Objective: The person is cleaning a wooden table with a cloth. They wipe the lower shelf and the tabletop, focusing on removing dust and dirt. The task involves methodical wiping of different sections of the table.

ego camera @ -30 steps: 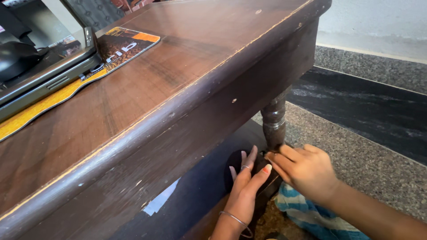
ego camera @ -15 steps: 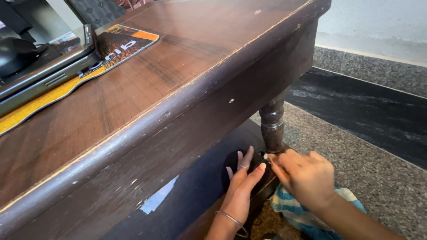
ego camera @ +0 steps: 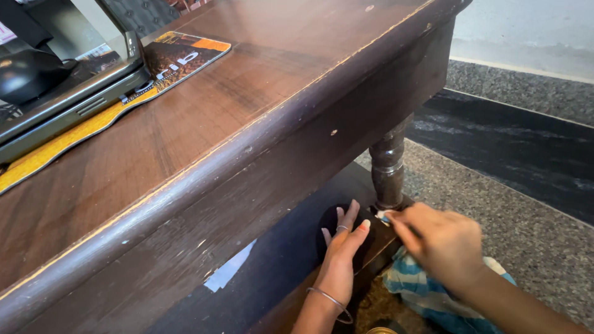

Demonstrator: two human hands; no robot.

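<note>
Currently both hands are low under the near edge of the dark wooden table (ego camera: 204,117). Left hand (ego camera: 344,242) lies flat on the lower shelf (ego camera: 291,260), fingers spread and open, resting over a dark round patch. Right hand (ego camera: 440,242) sits just right of it, fingertips pinched shut at the base of the turned table leg (ego camera: 388,162); what they pinch is too small to tell. Blue-and-white striped cloth (ego camera: 421,294) lies under the right hand. Laptop (ego camera: 68,86) and orange mat (ego camera: 124,102) sit far left on top.
</note>
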